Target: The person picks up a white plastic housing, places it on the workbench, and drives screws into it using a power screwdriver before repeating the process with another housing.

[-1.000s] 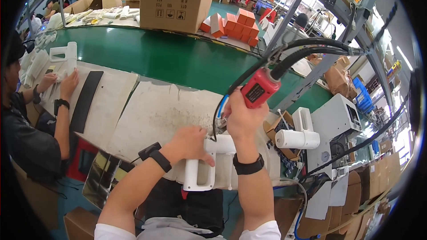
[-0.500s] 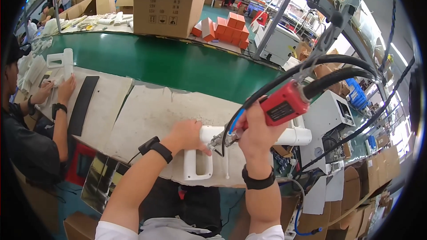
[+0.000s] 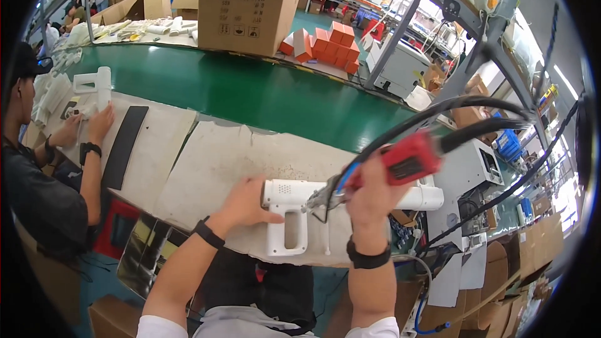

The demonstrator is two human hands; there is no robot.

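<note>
A white plastic handheld housing [image 3: 285,192] lies sideways on the worktable, its loop handle [image 3: 275,238] toward me. My left hand [image 3: 241,205] clasps the housing's left end, thumb on the near side by the handle. In my right hand [image 3: 370,203] is a red powered driver [image 3: 410,158], tilted, black cables running from its rear. Its metal nose [image 3: 317,200] comes down at the housing just above the handle; whether the tip touches cannot be told. A thin white stem [image 3: 327,238] hangs down beside the handle. The driver hides the housing's middle; its right end [image 3: 426,198] shows.
On the left a co-worker [image 3: 44,188] handles a similar white housing [image 3: 103,87]. A dark curved strip [image 3: 125,147] lies between us. Beyond the worktable [image 3: 213,156] runs a green belt [image 3: 238,84], with a big carton [image 3: 247,9] and orange boxes [image 3: 328,47] behind.
My left hand has shifted left, uncovering a dotted patch near the housing's end. The red driver has swung slightly right and down, still in my right hand. The whole view has shifted a little.
</note>
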